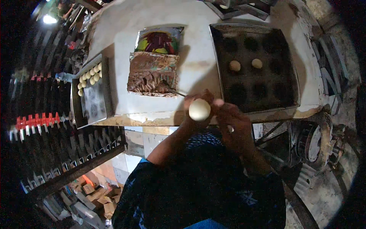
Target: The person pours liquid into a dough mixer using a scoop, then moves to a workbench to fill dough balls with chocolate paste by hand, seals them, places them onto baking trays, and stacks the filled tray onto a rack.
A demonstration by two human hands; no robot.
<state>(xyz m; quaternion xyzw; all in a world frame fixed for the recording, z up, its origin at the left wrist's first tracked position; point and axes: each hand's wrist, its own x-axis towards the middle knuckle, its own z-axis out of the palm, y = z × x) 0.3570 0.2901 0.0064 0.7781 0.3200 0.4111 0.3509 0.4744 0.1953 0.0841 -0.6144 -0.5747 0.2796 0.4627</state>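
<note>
A smooth, pale dough ball (199,110) sits in my left hand (193,100), whose fingers are cupped around and beneath it. Close to the ball's right side is my right hand (235,121), its fingers curled in; the dim light hides what they hold, if anything. Beyond my left hand, an opened packet (152,70) is smeared with thick brown paste (146,83). A thin utensil handle (178,92) runs from the paste toward my left hand. At the right, a dark baking tray (261,93) carries two dough balls (246,64) in its middle.
A metal tray (95,103) at the table's left edge holds several small dough balls (90,76). Dark trays (238,10) lie at the far edge. Racks of stacked trays (45,87) stand at the left, and machinery (314,137) at the lower right. The pale worktable (118,103) has a worn front edge.
</note>
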